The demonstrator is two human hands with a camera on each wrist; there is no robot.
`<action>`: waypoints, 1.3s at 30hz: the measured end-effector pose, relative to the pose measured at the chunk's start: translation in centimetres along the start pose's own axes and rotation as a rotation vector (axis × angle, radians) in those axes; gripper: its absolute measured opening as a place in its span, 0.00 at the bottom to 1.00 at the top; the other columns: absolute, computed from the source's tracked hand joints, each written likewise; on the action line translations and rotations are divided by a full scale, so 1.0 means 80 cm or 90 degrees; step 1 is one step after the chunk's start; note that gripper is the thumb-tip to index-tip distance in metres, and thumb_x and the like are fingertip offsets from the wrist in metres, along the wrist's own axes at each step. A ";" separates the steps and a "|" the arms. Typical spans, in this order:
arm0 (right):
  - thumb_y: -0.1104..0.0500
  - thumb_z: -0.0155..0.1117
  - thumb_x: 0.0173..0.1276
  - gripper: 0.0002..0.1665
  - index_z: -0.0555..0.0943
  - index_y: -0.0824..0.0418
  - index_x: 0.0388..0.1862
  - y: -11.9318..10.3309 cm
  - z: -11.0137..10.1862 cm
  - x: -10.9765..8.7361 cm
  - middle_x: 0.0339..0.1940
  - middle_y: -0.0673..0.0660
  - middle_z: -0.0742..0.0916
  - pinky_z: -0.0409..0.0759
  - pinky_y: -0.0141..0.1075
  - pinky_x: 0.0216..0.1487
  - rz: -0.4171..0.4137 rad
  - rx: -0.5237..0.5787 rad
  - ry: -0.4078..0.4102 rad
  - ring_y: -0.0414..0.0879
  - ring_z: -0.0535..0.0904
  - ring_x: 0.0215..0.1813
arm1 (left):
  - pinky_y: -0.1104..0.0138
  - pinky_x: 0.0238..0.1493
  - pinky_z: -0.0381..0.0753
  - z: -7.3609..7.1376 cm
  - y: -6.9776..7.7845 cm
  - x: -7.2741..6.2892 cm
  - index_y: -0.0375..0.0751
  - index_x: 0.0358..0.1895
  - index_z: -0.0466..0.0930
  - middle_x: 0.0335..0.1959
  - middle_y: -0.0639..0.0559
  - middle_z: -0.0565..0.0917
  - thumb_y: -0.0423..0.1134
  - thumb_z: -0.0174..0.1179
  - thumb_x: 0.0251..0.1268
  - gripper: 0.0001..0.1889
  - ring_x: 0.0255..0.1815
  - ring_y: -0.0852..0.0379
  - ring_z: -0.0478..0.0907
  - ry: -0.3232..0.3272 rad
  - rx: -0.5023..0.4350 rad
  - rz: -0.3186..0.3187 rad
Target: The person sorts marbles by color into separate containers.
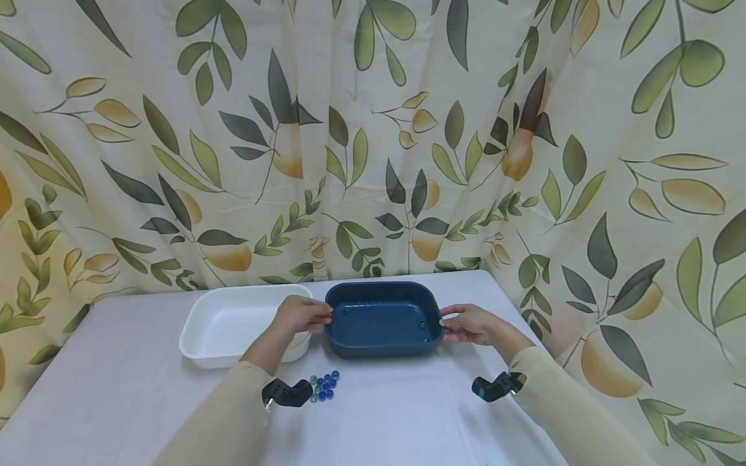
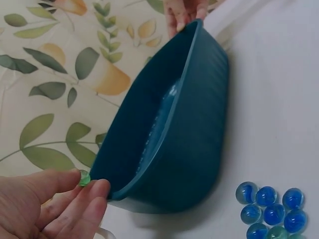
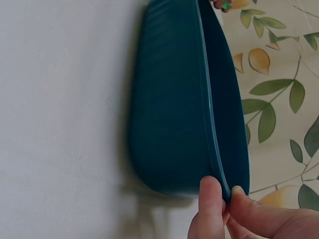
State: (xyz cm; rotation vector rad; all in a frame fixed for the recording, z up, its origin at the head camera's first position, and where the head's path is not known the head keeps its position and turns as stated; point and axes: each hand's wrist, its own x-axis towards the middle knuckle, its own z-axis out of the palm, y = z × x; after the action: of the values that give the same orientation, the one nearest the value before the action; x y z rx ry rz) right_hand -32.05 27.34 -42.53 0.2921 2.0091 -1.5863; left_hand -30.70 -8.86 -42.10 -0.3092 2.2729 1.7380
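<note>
A dark blue rectangular basin (image 1: pixel 381 353) stands on the table. My left hand (image 1: pixel 302 314) is at its left end, pinching a green marble (image 2: pixel 84 178) between thumb and fingers, fingertips right at the rim. At the other end my right hand (image 1: pixel 468 323) pinches the basin's rim, thumb on the inner side and a finger along the outer wall, as the right wrist view shows. Inside the basin lie a few small greenish marbles (image 1: pixel 423 325). A cluster of blue and green marbles (image 2: pixel 274 214) sits on the cloth in front of the basin's left end.
Left of the basin stands a white rectangular basin (image 1: pixel 204 353), partly hidden behind my left forearm. A white cloth (image 1: pixel 396 414) covers the table. Behind it hangs a leaf-patterned curtain (image 1: pixel 361 194). Both wrists carry black camera mounts (image 1: pixel 287 393).
</note>
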 end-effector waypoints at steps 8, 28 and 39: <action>0.70 0.55 0.73 0.28 0.62 0.72 0.70 0.001 0.002 0.000 0.38 0.60 0.84 0.86 0.34 0.41 0.003 0.003 0.006 0.43 0.84 0.33 | 0.69 0.37 0.86 -0.002 0.001 0.005 0.26 0.49 0.83 0.34 0.40 0.89 0.33 0.63 0.65 0.13 0.33 0.56 0.88 0.002 -0.016 -0.010; 0.71 0.54 0.73 0.29 0.61 0.72 0.70 0.000 0.002 0.002 0.37 0.60 0.83 0.87 0.34 0.41 0.007 0.007 0.003 0.43 0.85 0.33 | 0.71 0.33 0.86 0.000 0.003 0.009 0.26 0.48 0.84 0.32 0.42 0.89 0.33 0.63 0.64 0.13 0.32 0.56 0.88 0.033 0.010 0.016; 0.70 0.55 0.73 0.29 0.62 0.71 0.71 0.001 0.000 0.002 0.36 0.59 0.83 0.86 0.33 0.40 0.009 -0.008 0.011 0.44 0.85 0.33 | 0.71 0.34 0.86 0.001 0.003 0.004 0.25 0.49 0.83 0.34 0.40 0.89 0.31 0.61 0.65 0.13 0.29 0.61 0.86 0.015 -0.021 0.027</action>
State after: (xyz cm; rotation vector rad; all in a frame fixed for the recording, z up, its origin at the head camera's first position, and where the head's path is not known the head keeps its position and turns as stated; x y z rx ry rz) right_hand -32.17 27.33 -42.66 0.3146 2.0245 -1.5675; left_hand -31.07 -8.75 -42.01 -0.2916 2.2855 1.8033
